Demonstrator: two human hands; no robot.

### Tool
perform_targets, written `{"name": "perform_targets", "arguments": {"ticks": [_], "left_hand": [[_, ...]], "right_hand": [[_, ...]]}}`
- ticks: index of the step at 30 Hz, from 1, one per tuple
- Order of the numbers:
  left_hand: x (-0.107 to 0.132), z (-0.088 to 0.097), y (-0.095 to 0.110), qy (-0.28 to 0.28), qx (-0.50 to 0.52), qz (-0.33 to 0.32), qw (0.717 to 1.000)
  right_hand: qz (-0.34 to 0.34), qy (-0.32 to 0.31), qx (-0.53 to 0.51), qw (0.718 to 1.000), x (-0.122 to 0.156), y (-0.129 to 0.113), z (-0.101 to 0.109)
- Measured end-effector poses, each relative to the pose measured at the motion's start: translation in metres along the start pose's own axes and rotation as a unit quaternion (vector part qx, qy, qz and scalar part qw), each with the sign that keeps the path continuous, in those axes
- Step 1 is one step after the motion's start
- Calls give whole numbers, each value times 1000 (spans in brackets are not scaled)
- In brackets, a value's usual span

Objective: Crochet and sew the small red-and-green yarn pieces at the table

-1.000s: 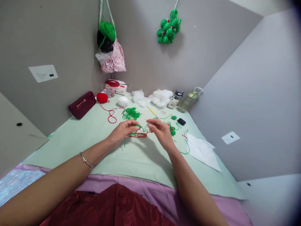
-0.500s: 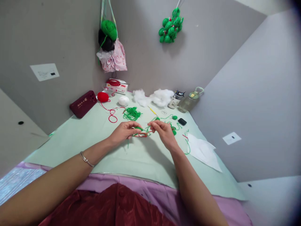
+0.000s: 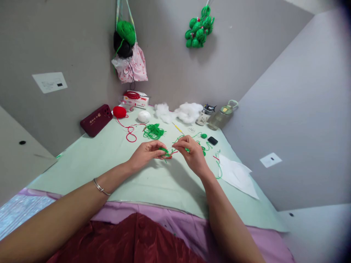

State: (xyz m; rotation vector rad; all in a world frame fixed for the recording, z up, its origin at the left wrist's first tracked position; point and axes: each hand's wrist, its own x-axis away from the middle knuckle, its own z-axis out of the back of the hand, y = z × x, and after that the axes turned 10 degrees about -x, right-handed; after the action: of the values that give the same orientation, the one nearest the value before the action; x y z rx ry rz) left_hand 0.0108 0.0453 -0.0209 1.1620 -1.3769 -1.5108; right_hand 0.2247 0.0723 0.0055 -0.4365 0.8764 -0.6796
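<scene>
My left hand (image 3: 149,154) pinches a small green crochet piece (image 3: 164,151) between thumb and fingers, just above the table. My right hand (image 3: 190,152) is closed facing it, fingertips pressed on what looks like a thin pale needle (image 3: 170,147) that reaches toward the green piece. Under the left fingertips lies a red-orange item (image 3: 168,157), mostly hidden. Green yarn bits lie behind the right hand, partly covered by it. A tangle of green yarn (image 3: 154,131) and a yellow-handled crochet hook (image 3: 178,128) lie beyond the hands.
At the back stand a red yarn ball (image 3: 120,111), a white yarn ball (image 3: 144,117), white stuffing (image 3: 188,113), a pen cup (image 3: 203,116) and a bottle (image 3: 219,118). A dark red phone case (image 3: 97,120) leans at left; white paper (image 3: 238,176) lies right. Green crochet pieces (image 3: 199,32) hang on the wall.
My left hand has turned slightly, and more of the green piece shows at its fingertips. The red-orange item is more covered. My right hand has shifted slightly and shows more of its back.
</scene>
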Motion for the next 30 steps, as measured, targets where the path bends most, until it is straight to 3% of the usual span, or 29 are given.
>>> {"name": "perform_targets", "arguments": {"ticks": [7, 23, 30], "left_hand": [[2, -1, 5, -7, 0, 10, 1000], [0, 3, -3, -50, -9, -15, 999], [0, 2, 1, -45, 6, 4, 999]], "right_hand": [[6, -8, 51, 999, 0, 1, 1], [12, -46, 32, 998, 1, -2, -4], [10, -40, 33, 999, 1, -3, -4]]}}
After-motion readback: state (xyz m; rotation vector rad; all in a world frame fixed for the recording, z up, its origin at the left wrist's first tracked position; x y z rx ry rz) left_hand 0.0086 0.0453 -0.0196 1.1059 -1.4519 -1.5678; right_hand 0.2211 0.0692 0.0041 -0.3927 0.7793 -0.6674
